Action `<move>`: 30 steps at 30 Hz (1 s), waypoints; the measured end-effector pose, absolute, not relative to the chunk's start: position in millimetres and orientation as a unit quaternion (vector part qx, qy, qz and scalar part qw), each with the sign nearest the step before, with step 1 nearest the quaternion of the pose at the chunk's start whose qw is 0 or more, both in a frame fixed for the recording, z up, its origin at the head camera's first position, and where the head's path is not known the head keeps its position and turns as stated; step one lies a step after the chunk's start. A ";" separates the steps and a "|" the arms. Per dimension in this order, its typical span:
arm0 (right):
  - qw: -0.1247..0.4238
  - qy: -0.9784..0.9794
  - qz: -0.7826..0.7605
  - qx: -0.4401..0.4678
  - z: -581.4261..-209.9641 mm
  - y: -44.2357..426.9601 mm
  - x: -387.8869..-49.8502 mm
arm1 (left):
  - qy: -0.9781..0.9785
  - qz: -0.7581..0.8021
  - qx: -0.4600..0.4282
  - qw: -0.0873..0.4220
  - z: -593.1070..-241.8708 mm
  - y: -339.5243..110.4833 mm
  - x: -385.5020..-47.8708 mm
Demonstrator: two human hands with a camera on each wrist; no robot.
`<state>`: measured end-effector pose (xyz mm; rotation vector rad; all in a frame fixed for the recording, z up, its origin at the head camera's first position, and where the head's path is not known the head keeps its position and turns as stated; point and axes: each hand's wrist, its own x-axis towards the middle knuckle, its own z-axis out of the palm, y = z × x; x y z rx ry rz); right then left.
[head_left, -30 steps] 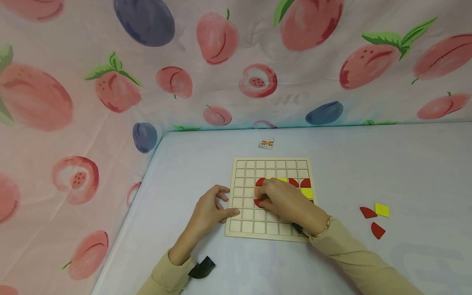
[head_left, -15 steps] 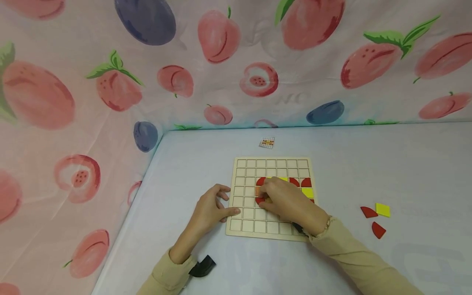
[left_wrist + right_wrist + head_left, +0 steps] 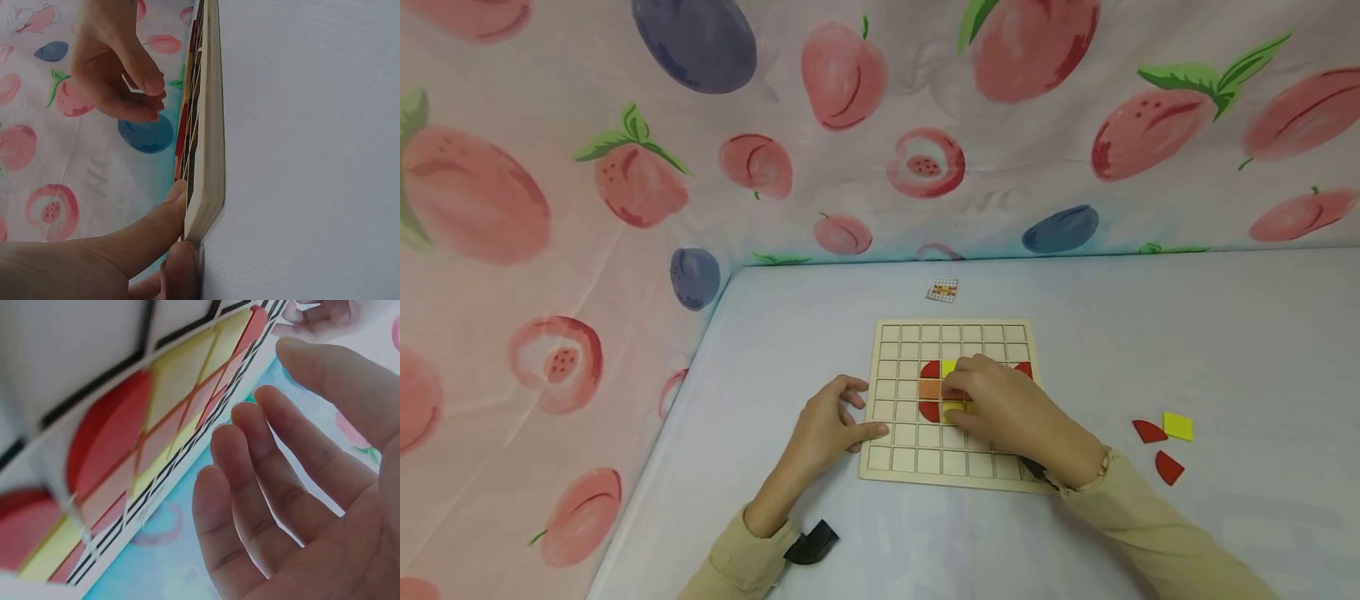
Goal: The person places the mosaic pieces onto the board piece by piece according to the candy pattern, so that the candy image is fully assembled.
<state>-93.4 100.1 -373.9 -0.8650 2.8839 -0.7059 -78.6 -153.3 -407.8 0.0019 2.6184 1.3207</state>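
Observation:
In the head view, a square wooden grid board (image 3: 903, 459) lies on the table. My left hand (image 3: 826, 427) holds its left edge, thumb on top and fingers at the side. Over the board's middle hovers my right hand (image 3: 1009, 410); the right wrist view shows its fingers (image 3: 275, 444) loosely bent, apart from the thumb, with nothing between them. Coloured tiles fill part of the grid: red quarter-circles (image 3: 929, 412), an orange square (image 3: 929, 389) and yellow squares (image 3: 949, 367) show at the left of the pattern. The right hand hides many of the others.
Two loose red quarter-circles (image 3: 1168, 468) and a yellow square (image 3: 1177, 427) lie on the table (image 3: 1247, 350) to the right. Behind the board is a small printed pattern card (image 3: 942, 290). A fruit-print cloth (image 3: 842, 192) rises at the back and left.
My right hand has shifted a little to the right across the board, uncovering tiles at the left of the pattern. The left hand has stayed at the board's edge.

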 end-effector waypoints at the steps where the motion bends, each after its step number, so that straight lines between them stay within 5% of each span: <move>1: 0.021 0.933 -0.227 -0.279 -373.1 103.4 -92.5 | 0.888 0.448 0.001 0.104 -407.3 -153.4 -78.3; 30: -0.012 0.958 -0.162 -0.236 -369.8 195.6 -68.9 | 0.887 0.449 -0.005 0.112 -408.4 -153.7 -78.5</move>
